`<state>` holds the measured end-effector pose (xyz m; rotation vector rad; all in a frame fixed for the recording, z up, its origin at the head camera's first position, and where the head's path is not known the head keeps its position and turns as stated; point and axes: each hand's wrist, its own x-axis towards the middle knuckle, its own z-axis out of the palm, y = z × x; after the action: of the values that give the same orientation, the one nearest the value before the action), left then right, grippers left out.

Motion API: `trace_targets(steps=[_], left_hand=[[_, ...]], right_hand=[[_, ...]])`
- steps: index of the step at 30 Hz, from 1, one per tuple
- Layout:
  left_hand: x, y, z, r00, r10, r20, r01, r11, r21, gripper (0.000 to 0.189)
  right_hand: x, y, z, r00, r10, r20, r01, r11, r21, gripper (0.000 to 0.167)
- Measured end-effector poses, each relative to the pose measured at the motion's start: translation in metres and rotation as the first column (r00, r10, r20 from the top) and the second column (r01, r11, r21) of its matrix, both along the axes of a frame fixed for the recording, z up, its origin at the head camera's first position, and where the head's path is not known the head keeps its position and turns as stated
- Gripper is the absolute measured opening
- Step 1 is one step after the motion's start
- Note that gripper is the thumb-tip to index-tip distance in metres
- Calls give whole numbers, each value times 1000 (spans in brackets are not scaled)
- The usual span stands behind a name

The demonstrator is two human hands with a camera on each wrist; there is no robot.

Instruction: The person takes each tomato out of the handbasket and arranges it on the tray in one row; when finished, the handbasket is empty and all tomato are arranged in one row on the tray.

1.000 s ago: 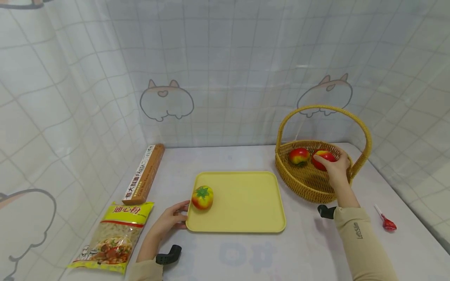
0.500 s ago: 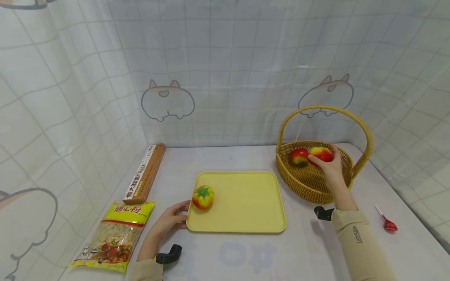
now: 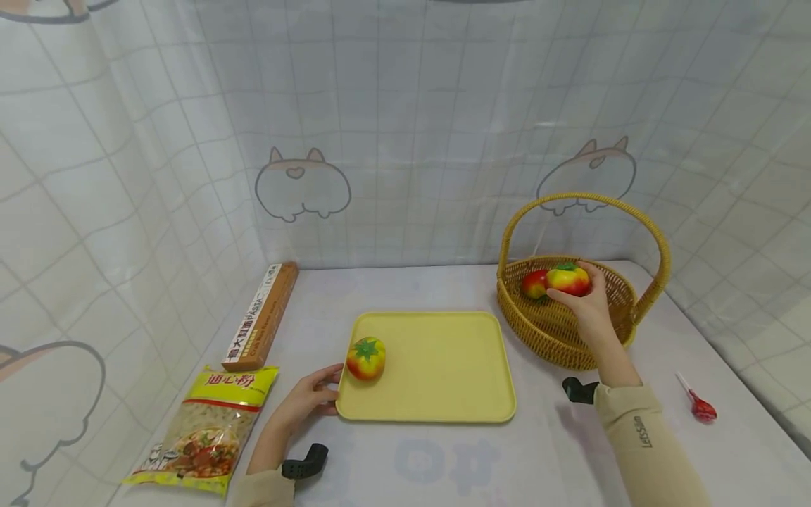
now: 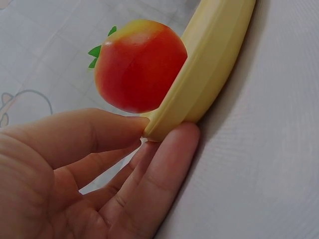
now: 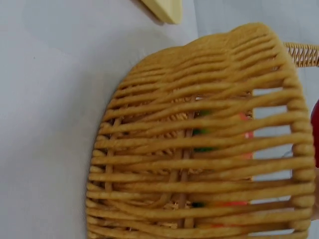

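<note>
My left hand (image 3: 307, 394) pinches the left edge of a yellow tray (image 3: 437, 370). In the left wrist view, the thumb lies on the rim and the fingers against its outer side. A red-and-yellow tomato (image 3: 365, 359) with green leaves sits on the tray near that hand. My right hand (image 3: 591, 303) grips a second tomato (image 3: 568, 280) between thumb and fingers, above the wicker basket (image 3: 545, 336). Behind and left of it, another tomato (image 3: 533, 284) rests in the basket, partly hidden. In the right wrist view the basket wall (image 5: 199, 149) covers most of the hand.
The basket's tall handle (image 3: 586, 197) arches over the right hand. A pasta box (image 3: 261, 317) and a bag of macaroni (image 3: 205, 433) lie at the left. A red lollipop (image 3: 702, 408) lies at the right. A patterned curtain (image 3: 405, 141) stands behind the table.
The right hand has lifted the tomato from the basket's right side and moved it left, turning its green leaves upward. The left hand and tray stay where they were.
</note>
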<state>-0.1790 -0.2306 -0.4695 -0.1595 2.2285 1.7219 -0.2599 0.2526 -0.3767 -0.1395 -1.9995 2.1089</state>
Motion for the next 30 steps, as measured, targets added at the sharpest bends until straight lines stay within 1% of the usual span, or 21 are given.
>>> trace_targets(steps=[1, 4, 9, 12, 18, 20, 24, 26, 30], left_hand=[[0, 0, 0, 1000, -2, -1, 2, 1000, 2, 61], [-1, 0, -1, 1000, -10, -6, 10, 1000, 5, 61], [-3, -1, -3, 1000, -26, -12, 27, 1000, 16, 62], [-4, -1, -4, 999, -32, -15, 32, 999, 24, 63], [-5, 0, -4, 1000, -19, -14, 20, 1000, 24, 63], [-5, 0, -4, 1000, -18, -12, 18, 1000, 22, 63], [-4, -1, -2, 1000, -19, -10, 19, 1000, 13, 63], [-2, -1, -1, 1000, -16, -7, 16, 1000, 7, 64], [-1, -1, 0, 1000, -11, -1, 11, 1000, 4, 64]], right_hand=[[0, -1, 0, 1000, -1, -4, 1, 1000, 18, 76], [1, -3, 2, 1000, 10, -17, -10, 1000, 12, 72], [2, -10, 5, 997, 35, -73, -41, 996, -74, 61], [4, -14, 7, 995, 53, -85, -60, 994, -91, 61], [9, -21, 9, 996, 93, -14, -93, 996, -4, 79], [10, -24, 9, 994, 104, 14, -104, 994, 28, 83], [15, -32, 9, 991, 127, 48, -131, 987, 88, 83], [17, -39, 8, 988, 148, 49, -152, 984, 93, 83], [18, -55, 2, 977, 209, 25, -211, 973, 93, 83]])
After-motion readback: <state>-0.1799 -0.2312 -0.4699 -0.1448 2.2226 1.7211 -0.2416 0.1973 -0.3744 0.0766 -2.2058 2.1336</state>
